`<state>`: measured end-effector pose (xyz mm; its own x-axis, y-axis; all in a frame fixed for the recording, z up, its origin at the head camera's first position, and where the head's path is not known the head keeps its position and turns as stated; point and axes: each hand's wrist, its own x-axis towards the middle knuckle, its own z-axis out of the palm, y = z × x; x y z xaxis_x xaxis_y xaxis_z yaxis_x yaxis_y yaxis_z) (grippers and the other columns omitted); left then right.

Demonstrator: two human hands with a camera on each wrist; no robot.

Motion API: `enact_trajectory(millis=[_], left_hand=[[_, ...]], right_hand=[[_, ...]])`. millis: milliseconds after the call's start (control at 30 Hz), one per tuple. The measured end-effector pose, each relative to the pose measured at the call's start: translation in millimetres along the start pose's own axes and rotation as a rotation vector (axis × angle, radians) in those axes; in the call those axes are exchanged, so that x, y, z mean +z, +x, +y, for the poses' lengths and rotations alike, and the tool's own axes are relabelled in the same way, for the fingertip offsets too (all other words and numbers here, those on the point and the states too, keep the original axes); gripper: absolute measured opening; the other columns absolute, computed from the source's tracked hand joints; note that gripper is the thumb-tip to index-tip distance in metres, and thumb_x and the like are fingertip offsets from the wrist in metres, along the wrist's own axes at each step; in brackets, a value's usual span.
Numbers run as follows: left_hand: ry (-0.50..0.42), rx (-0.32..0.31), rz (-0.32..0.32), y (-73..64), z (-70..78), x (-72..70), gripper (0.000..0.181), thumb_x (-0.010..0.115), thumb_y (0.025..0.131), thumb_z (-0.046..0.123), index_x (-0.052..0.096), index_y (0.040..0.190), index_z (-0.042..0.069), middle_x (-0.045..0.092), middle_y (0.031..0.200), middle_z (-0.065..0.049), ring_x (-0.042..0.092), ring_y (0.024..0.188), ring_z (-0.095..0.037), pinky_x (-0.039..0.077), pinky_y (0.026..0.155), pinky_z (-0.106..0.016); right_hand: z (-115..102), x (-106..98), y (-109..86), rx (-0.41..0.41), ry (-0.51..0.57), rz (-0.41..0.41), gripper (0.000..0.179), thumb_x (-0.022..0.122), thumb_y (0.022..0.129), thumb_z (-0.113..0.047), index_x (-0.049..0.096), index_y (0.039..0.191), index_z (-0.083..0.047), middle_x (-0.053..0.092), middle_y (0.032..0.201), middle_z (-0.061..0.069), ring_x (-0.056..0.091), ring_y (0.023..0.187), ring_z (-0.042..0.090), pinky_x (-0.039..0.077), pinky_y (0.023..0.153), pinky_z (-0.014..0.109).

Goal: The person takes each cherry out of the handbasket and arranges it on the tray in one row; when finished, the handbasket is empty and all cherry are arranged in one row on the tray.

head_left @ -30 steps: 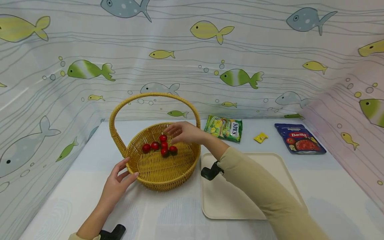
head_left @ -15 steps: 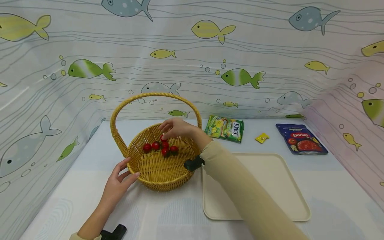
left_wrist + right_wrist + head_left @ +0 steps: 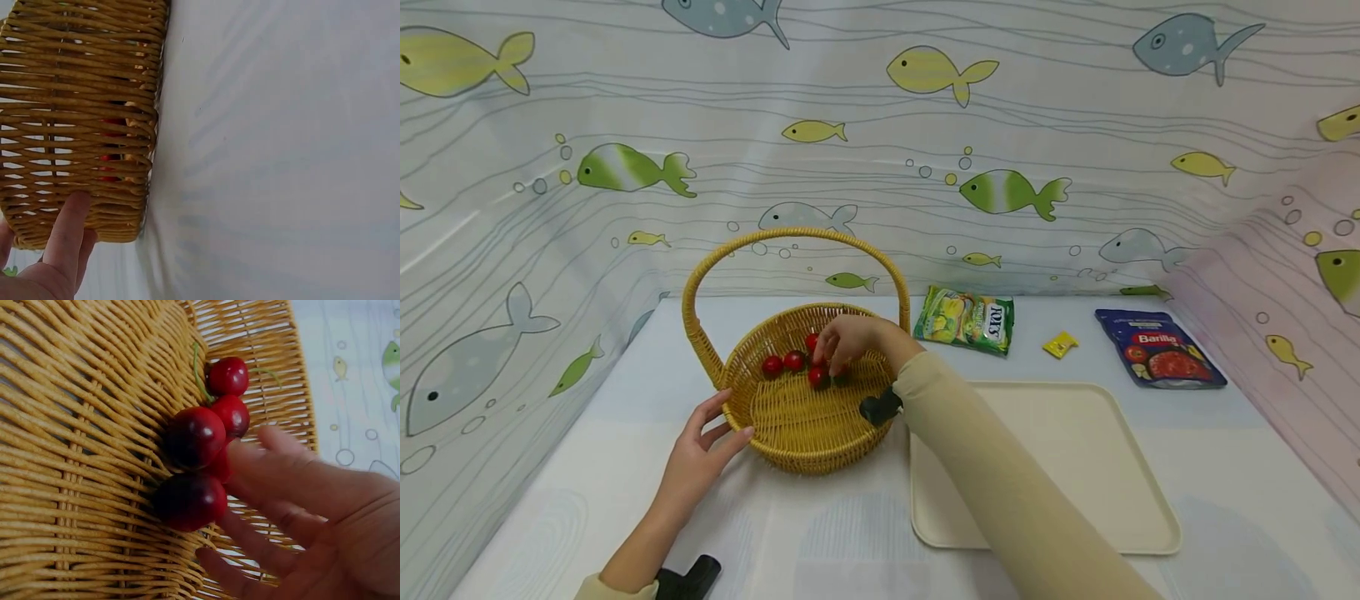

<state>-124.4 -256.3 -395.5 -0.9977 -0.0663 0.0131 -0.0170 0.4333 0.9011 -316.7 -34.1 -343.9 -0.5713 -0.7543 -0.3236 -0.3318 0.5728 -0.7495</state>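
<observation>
In the head view a yellow woven basket (image 3: 808, 421) with a tall arched handle (image 3: 797, 235) stands left of centre. My left hand (image 3: 697, 458) rests at its near-left rim; in the left wrist view a straight finger (image 3: 69, 231) touches the woven outer wall. My right hand (image 3: 852, 337) reaches down inside the basket among several dark red cherries (image 3: 794, 360). Up close in the right wrist view, shiny cherries (image 3: 195, 437) lie bunched, thin green stems (image 3: 199, 375) showing. The right fingers are spread, their tips right at the bunch and partly hidden behind it.
A cream tray (image 3: 1045, 467) lies right of the basket, partly under the right sleeve (image 3: 992, 475). Behind it are a green Fox's candy bag (image 3: 966, 321), a small yellow wrapped sweet (image 3: 1061, 344) and a blue Barilla pouch (image 3: 1161, 348). Fish-patterned sheeting (image 3: 925, 125) encloses the table.
My right hand has gone from above the basket's back right down to the cherries, then shifted slightly nearer over their right side. The left hand keeps its place at the rim.
</observation>
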Motion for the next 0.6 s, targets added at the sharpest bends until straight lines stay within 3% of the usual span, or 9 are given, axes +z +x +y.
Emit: enact_trajectory(millis=[167, 367, 500, 600], left_hand=[[-0.018, 0.002, -0.005, 0.0, 0.9, 0.0, 0.069, 0.061, 0.092, 0.027, 0.022, 0.146, 0.010, 0.025, 0.145, -0.019, 0.038, 0.126, -0.040, 0.047, 0.086, -0.028], [-0.037, -0.010, -0.010, -0.9, 2.7, 0.6, 0.069, 0.061, 0.092, 0.026, 0.022, 0.146, 0.010, 0.026, 0.143, -0.021, 0.038, 0.126, -0.040, 0.046, 0.085, -0.023], [-0.030, -0.015, -0.006, -1.2, 2.8, 0.5, 0.069, 0.061, 0.092, 0.027, 0.022, 0.146, 0.010, 0.027, 0.143, -0.020, 0.038, 0.126, -0.039, 0.046, 0.087, -0.027], [-0.027, -0.019, -0.003, -1.7, 3.1, 0.3, 0.069, 0.061, 0.092, 0.027, 0.022, 0.146, 0.011, 0.027, 0.142, -0.020, 0.039, 0.126, -0.038, 0.047, 0.088, -0.029]], right_hand=[[0.8, -1.2, -1.4, 0.052, -0.185, -0.044, 0.029, 0.070, 0.080, 0.001, 0.066, 0.108, -0.004, 0.063, 0.111, 0.010, 0.058, 0.098, 0.019, 0.048, 0.076, 0.028], [1.6, -1.3, -3.0, 0.143, -0.287, -0.101, 0.032, 0.070, 0.079, 0.006, 0.067, 0.108, -0.007, 0.064, 0.106, 0.006, 0.059, 0.098, 0.019, 0.050, 0.078, 0.027], [0.3, -1.7, -3.3, 0.140, -0.369, -0.098, 0.029, 0.072, 0.078, 0.002, 0.069, 0.105, -0.009, 0.062, 0.108, 0.002, 0.057, 0.102, 0.017, 0.049, 0.077, 0.025], [-3.6, -2.0, -4.1, 0.105, -0.372, -0.083, 0.028, 0.073, 0.078, 0.001, 0.070, 0.104, -0.008, 0.063, 0.107, 0.002, 0.057, 0.100, 0.017, 0.050, 0.075, 0.024]])
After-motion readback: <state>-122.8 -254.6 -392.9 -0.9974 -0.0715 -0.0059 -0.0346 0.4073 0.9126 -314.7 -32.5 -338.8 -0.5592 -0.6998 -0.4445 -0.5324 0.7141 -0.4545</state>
